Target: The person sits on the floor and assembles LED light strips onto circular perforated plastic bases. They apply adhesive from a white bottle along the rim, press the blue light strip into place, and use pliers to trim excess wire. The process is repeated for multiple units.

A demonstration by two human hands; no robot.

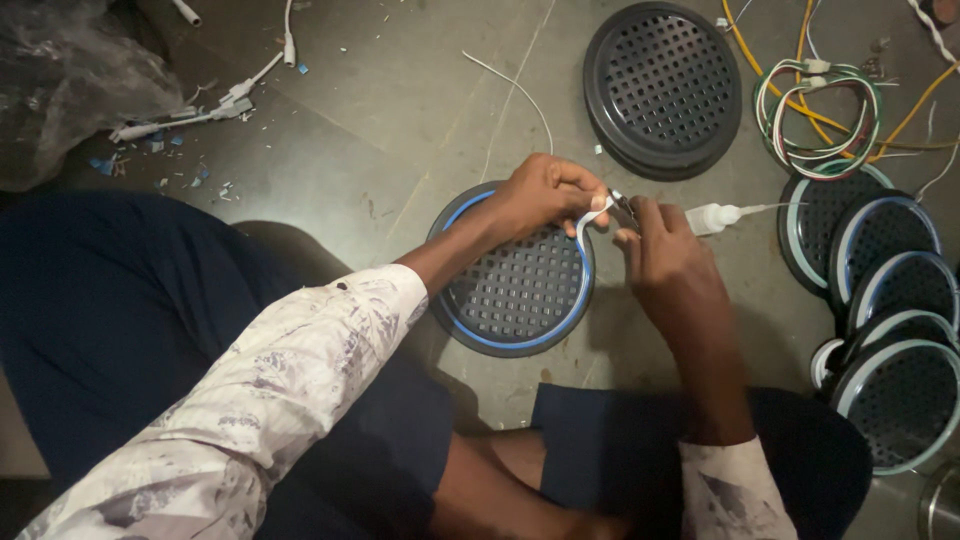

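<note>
- Grey stone floor [400, 110] is under me, with small blue and white scraps on it, and I sit on it with my legs in dark blue cloth
- My left hand [545, 192] comes over the round black grille [515, 290] and its fingers are closed in a pinch on the loose end of the white strip [592, 212]
- This strip bends up from the rim of the grille; a blue and white band runs around the rim on the right and lower side
- My right hand [665, 255] is just beside the left one, its fingers closed on a small dark tool [624, 206] that meets the strip end; what kind of tool it is, I cannot tell
- The grille lies flat on the floor between my knees, touching my left wrist
- Small white glue bottle [712, 216] lies just behind my right hand, its thin nozzle pointing right
- Another black grille [662, 85] lies further away, near a bundle of coloured wires [820, 120]
- On the right a row of finished grilles with white rims [890, 300] overlap one another
- White cable pieces [215, 105] and a clear plastic bag [70, 80] are far to the left
</note>
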